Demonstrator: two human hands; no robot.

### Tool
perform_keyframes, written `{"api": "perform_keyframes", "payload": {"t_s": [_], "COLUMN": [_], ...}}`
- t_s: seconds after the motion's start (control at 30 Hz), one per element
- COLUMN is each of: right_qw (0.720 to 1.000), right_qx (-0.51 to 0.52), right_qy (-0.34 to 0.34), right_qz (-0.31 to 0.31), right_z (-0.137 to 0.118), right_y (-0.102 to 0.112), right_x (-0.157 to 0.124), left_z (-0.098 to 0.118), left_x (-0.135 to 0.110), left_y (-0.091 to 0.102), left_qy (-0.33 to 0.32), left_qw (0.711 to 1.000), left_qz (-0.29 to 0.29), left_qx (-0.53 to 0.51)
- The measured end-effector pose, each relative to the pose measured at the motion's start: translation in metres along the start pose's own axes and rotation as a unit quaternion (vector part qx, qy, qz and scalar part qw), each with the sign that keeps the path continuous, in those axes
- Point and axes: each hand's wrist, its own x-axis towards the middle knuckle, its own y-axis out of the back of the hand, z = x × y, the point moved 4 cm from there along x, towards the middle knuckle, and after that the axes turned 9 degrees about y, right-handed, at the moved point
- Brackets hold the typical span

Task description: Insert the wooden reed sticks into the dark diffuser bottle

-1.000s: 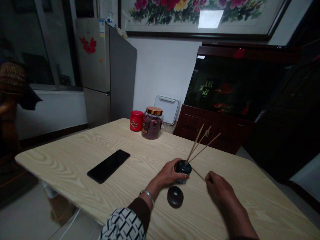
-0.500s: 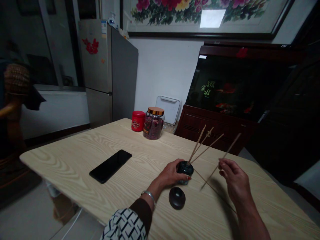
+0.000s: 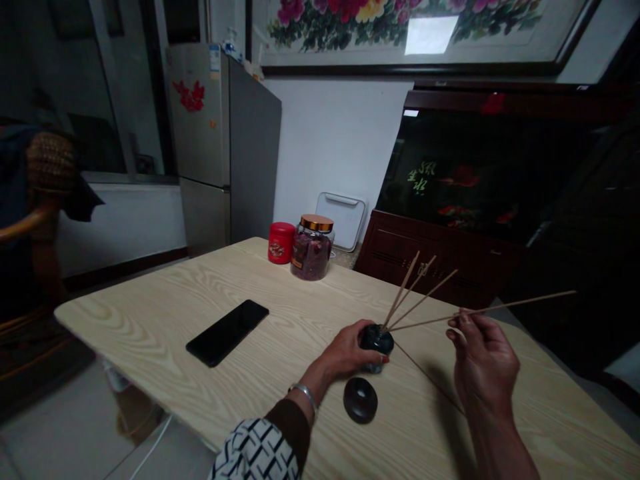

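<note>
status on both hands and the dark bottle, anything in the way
Left hand gripping dark bottle. Right hand pinching thin stick, tip at bottle's mouth. Dark ring on near side of bottle, clear of stick.

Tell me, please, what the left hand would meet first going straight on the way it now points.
The dark bottle, which the left hand holds, lies in that line, so it would come first; beyond it, depth is hard to judge.

One desk (image 3: 150, 307) is carrying one black phone (image 3: 228, 332), one red canister (image 3: 281, 244) and one jar (image 3: 311, 257); one dark bottle (image 3: 376, 339) and one ring-shaped cap (image 3: 361, 403) are also showing; at least four thin sticks (image 3: 520, 303) are being counted, their exact number being unclear
</note>
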Motion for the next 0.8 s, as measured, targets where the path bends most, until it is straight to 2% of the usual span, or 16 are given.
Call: {"api": "perform_keyframes", "payload": {"t_s": [0.17,0.27,0.37,0.5,0.6,0.7,0.8], "right_qw": [0.990,0.976,0.953,0.912,0.897,0.899,0.902], "right_qx": [-0.111,-0.152,-0.188,-0.239,-0.254,-0.242,-0.242], "right_qy": [0.060,0.083,0.083,0.071,0.061,0.036,0.014], "right_qz": [-0.070,-0.135,-0.221,-0.327,-0.356,-0.363,-0.356], "right_z": [-0.007,-0.014,-0.014,-0.001,0.010,0.019,0.026], "right_y": [-0.014,-0.028,-0.044,-0.057,-0.058,-0.054,-0.041], "right_x": [-0.001,-0.002,-0.004,-0.012,-0.021,-0.026,-0.021], "left_z": [-0.001,-0.002,-0.001,-0.003,-0.007,-0.010,-0.008], "left_x": [0.000,0.000,-0.001,0.000,0.002,0.004,0.003], "left_y": [0.000,0.001,0.001,0.001,0.002,0.002,0.002], "left_qy": [-0.003,-0.005,-0.008,-0.013,-0.020,-0.017,-0.014], "left_qw": [1.000,1.000,1.000,1.000,1.000,1.000,1.000], "left_qz": [-0.001,0.005,0.004,-0.003,0.005,0.008,0.004], "left_qx": [-0.013,-0.011,-0.018,-0.024,-0.015,-0.015,-0.013]}}
